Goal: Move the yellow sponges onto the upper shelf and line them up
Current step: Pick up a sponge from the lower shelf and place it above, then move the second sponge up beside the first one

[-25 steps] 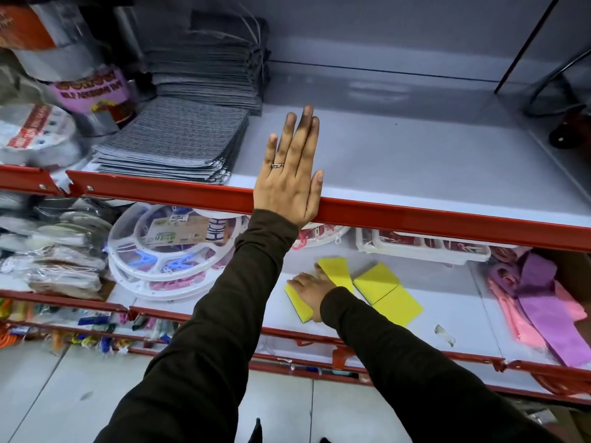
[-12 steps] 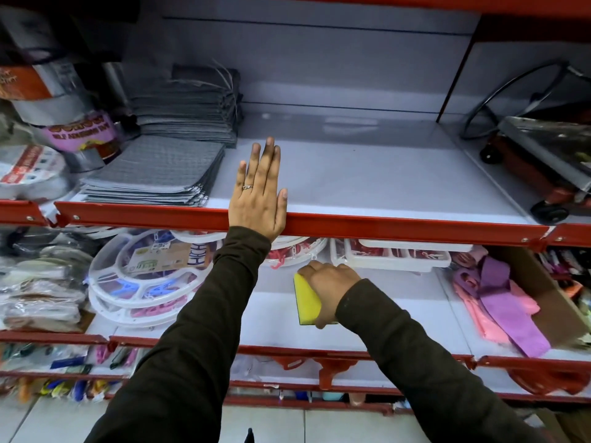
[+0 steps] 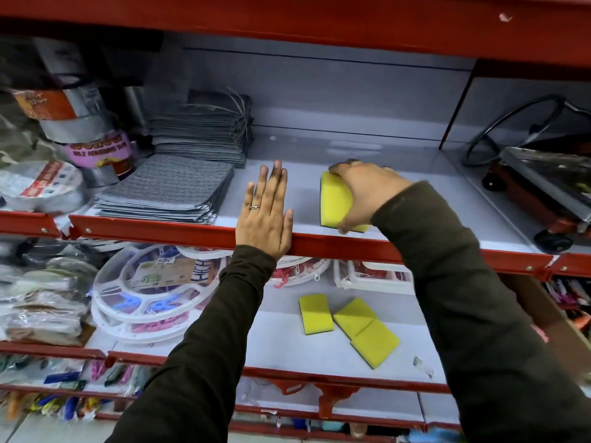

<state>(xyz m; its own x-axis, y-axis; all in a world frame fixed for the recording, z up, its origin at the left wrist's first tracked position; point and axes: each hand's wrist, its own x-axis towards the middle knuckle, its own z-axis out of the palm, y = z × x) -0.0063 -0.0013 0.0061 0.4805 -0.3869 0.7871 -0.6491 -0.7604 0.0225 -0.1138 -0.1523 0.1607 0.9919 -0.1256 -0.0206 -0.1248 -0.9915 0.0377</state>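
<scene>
The right hand (image 3: 367,190) grips one yellow sponge (image 3: 335,199) between fingers and thumb, pressing it on the upper shelf (image 3: 415,215) near the front edge, probably to start the row. The left hand (image 3: 265,215) lies flat and empty, perhaps for support. Three sponges (image 3: 348,324) wait on the lower shelf (image 3: 281,343).
</scene>
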